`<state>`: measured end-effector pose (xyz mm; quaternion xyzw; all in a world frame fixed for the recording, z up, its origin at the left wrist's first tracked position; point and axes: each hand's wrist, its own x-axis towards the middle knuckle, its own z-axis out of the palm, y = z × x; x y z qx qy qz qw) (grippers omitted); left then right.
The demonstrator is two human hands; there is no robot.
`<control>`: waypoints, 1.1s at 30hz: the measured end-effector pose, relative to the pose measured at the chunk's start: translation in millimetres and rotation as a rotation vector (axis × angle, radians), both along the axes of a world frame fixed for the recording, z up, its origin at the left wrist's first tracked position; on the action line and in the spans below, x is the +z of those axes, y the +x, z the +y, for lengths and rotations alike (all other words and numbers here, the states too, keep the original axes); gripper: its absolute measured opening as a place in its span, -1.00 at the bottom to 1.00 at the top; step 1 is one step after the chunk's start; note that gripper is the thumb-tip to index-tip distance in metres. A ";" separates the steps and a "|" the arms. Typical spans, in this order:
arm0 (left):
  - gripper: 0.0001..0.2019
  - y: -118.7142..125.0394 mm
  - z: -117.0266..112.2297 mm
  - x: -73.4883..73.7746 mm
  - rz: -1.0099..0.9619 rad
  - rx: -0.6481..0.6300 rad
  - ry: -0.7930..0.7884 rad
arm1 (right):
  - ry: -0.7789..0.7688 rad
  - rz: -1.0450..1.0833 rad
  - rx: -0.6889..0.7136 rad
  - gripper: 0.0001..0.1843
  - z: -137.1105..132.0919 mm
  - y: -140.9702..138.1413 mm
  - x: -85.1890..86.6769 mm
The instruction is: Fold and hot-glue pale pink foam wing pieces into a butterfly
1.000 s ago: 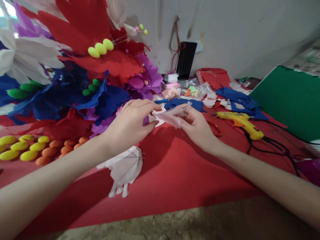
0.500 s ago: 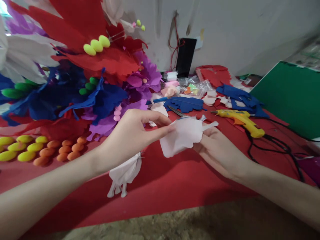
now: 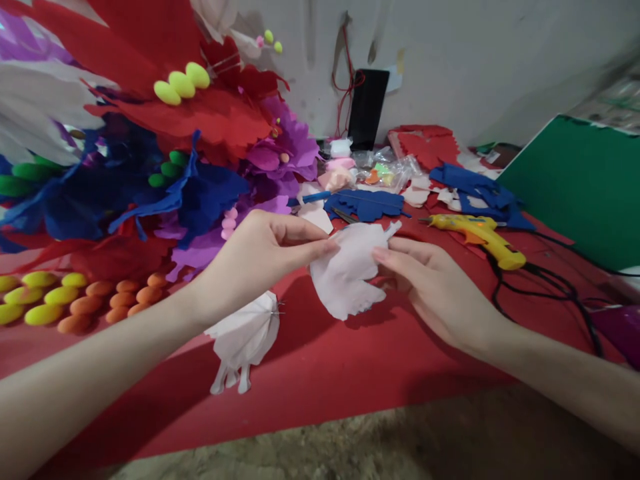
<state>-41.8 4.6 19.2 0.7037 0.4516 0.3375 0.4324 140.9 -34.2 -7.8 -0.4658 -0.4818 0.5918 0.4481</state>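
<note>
A white fabric or paper cutout (image 3: 345, 270) with a wavy edge and narrow tabs is held just above the red table. My left hand (image 3: 270, 257) pinches its upper left edge between thumb and fingers. On the opposite side, my right hand (image 3: 430, 283) grips it with the thumb on top and the other fingers partly behind. A second white piece (image 3: 247, 337), gathered into folds with thin wires at its tip and strips hanging from it, lies below my left wrist. Just behind the held cutout, scissors (image 3: 345, 216) show only in part.
A yellow glue gun (image 3: 480, 237) with a black cord rests at right, before a green board (image 3: 575, 190). Large red fabric petals (image 3: 185, 123) rise at left. Yellow foam eggs (image 3: 45, 297) and orange ones sit near my left forearm. Blue cutouts (image 3: 367, 204) lie behind.
The white cutout has been turned and opened flatter, its wavy edge now facing down and right. My right thumb has come over onto its front; the left hand keeps its pinch.
</note>
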 end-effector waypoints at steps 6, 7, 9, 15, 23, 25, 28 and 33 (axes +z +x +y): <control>-0.69 6.8 -4.9 -16.2 -0.153 -0.030 0.000 | 0.024 0.035 -0.033 -0.78 -1.5 -3.0 -4.5; -0.73 7.9 -6.3 -16.9 -0.128 -0.032 -0.004 | 0.026 0.032 -0.037 -0.78 -1.4 -3.3 -4.6; -0.79 9.2 -8.2 -16.2 -0.085 -0.030 -0.003 | 0.055 0.010 -0.047 -0.76 -1.2 -2.7 -3.7; -0.77 7.7 -7.6 -12.1 0.084 -0.082 0.025 | 0.316 -0.280 -0.150 -0.72 1.5 8.3 6.7; -0.77 10.7 -16.2 -14.6 0.331 -0.231 0.079 | 0.476 -0.689 0.045 -0.85 -4.2 9.6 12.3; -0.76 10.6 -17.8 -14.3 0.319 -0.234 0.080 | 0.474 -0.671 0.032 -0.84 -5.2 8.0 13.8; -0.76 9.6 -17.2 -13.1 0.251 -0.206 0.078 | 0.428 -0.591 0.003 -0.84 -5.2 7.7 16.0; -0.77 8.5 -11.9 -10.1 0.090 -0.149 -0.084 | 0.356 -0.530 -0.051 -0.82 -3.7 9.6 16.4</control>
